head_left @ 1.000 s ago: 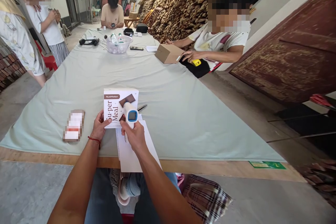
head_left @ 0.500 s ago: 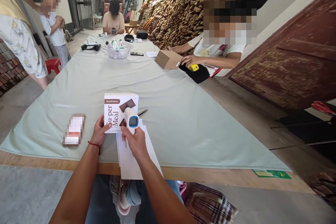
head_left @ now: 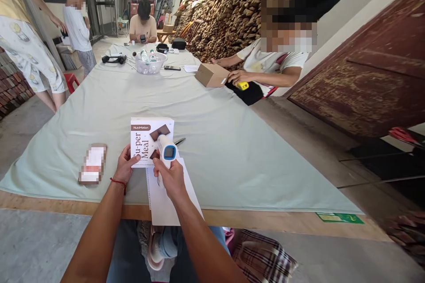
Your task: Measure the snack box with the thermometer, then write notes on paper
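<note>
My left hand (head_left: pixel 128 162) grips the lower left edge of a white box (head_left: pixel 140 143) printed "NutriMotion Su-per Meal", thumb on its front. My right hand (head_left: pixel 170 179) is wrapped round the handle of a white infrared thermometer (head_left: pixel 165 143) with a blue-rimmed screen. The thermometer's head points at the box front and covers part of its print; I cannot tell whether they touch. Beneath my hands lies white paper (head_left: pixel 175 212), overhanging the table's front edge. A pen (head_left: pixel 179 141) rests just right of the box.
A phone (head_left: pixel 93 163) lies left on the cloth-covered table (head_left: pixel 249 163). Farther back stand a plastic basin (head_left: pixel 151 66) with bottles, another phone (head_left: pixel 172 68) and a headset (head_left: pixel 113 59). At right a person holds a cardboard box (head_left: pixel 211 75) and a yellow tape measure (head_left: pixel 243 86).
My hands, the box and the thermometer keep nearly the same pose. At the back left, the standing child has turned and shifted right, and the adult's arm has moved.
</note>
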Tool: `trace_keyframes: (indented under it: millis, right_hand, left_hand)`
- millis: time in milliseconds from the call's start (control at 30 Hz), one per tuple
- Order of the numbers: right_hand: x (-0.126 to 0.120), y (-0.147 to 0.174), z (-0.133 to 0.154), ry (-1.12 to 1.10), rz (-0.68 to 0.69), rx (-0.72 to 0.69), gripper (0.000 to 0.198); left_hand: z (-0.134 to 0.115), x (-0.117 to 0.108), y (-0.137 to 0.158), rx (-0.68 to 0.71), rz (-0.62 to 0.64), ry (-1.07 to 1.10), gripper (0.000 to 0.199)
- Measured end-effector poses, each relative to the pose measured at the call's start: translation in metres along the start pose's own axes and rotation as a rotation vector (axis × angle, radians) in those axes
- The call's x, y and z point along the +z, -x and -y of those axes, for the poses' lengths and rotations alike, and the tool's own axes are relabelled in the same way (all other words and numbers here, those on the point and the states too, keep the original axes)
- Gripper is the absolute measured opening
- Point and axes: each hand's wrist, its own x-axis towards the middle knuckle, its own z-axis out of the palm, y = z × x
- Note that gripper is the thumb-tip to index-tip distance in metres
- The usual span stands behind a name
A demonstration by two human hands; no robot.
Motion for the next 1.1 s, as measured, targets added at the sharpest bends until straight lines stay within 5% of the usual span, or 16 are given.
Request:
trace_keyframes:
  millis: [1100]
  right_hand:
    - [0.0008,0.0019,0.0007,-0.043,0.024,0.038,0.033]
  left_hand:
    - [-0.0017,0.0002,0.0018,-0.015,-0.019,0.0,0.074]
